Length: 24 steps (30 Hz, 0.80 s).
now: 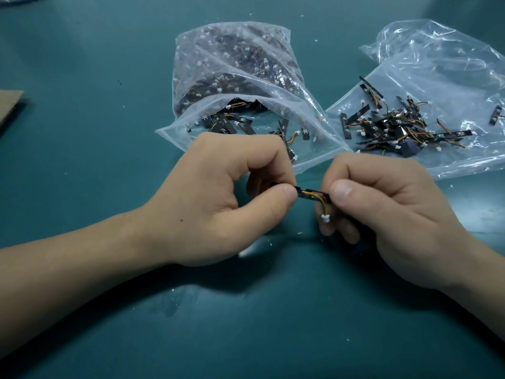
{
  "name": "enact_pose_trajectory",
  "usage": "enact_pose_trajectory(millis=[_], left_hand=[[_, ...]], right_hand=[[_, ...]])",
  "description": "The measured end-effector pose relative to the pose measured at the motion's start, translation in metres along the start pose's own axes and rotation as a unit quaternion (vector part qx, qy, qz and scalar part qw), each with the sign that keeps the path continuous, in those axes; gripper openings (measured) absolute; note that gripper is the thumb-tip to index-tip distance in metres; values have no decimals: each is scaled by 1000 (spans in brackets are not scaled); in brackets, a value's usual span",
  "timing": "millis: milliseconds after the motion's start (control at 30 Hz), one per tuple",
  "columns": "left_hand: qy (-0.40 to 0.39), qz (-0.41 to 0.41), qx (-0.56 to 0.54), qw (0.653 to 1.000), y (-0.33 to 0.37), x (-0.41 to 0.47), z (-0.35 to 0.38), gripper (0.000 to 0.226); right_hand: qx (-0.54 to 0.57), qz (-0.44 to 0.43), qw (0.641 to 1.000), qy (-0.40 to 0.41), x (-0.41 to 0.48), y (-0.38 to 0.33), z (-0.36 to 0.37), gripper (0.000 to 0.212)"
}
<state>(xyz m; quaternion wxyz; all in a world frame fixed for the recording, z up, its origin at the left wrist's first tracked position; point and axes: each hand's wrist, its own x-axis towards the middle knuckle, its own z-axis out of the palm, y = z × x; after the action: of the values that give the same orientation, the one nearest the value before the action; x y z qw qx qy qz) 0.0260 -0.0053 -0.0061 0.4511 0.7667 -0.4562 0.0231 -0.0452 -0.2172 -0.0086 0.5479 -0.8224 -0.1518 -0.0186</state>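
A small black narrow circuit strip [307,193] with yellow-orange wires and a white plug [325,218] is pinched at one end by the left grip [218,203] and at the other by the right grip [388,209], over the teal tabletop [109,160]. Beyond, a bulging clear plastic bag [235,67] of similar strips is seen.

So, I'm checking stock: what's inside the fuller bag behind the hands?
The bag is packed with small black strips with white plugs, clearest at its open mouth. Those deeper blur behind the plastic, and the left hand hides part of the mouth's near edge.
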Motion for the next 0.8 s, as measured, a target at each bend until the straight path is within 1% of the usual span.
enact_pose_trajectory(millis=[133, 200, 267, 300, 333, 367, 433, 467, 500, 567, 600, 667, 733, 800], left_hand=[[-6, 0, 11, 1000, 0, 1, 0, 10], [-7, -2, 21, 1000, -1, 1, 0, 8], [-6, 9, 16, 1000, -2, 0, 0, 8], [3, 11, 9, 1000, -2, 0, 0, 13], [17, 8, -1, 1000, -2, -1, 0, 20], [35, -2, -9, 999, -2, 0, 1, 26], [75, -35, -5, 997, -3, 2, 1, 24], [90, -52, 17, 994, -5, 3, 2, 21], [96, -66, 50, 992, -7, 4, 2, 22], [74, -91, 130, 985, -11, 5, 5, 32], [55, -105, 172, 978, -12, 4, 6, 36], [23, -133, 248, 959, -13, 2, 9, 39], [9, -141, 284, 948, -12, 1, 9, 35], [10, -139, 286, 948, -12, 2, 8, 32]], right_hand=[[-127, -37, 990, -56, -1, 0, 0, 27], [-161, -49, 984, -54, -1, 0, 1, 26], [-172, -52, 983, -46, -1, 2, 2, 25], [-170, -54, 983, -35, -2, 2, 3, 25], [-155, -59, 986, -11, -2, 3, 4, 26], [-115, -61, 991, 32, -2, 3, 5, 26], [10, -46, 988, 148, 0, 4, 5, 25], [57, -28, 980, 188, 2, 4, 4, 26], [84, -6, 976, 202, 4, 6, 3, 29], [70, 20, 981, 180, 4, 9, 2, 31], [35, 18, 987, 158, 4, 9, 3, 27], [-67, -14, 993, 100, 1, 7, 7, 18], [-158, -45, 985, 55, -2, 5, 11, 13], [-187, -48, 980, 40, -2, 4, 10, 12]])
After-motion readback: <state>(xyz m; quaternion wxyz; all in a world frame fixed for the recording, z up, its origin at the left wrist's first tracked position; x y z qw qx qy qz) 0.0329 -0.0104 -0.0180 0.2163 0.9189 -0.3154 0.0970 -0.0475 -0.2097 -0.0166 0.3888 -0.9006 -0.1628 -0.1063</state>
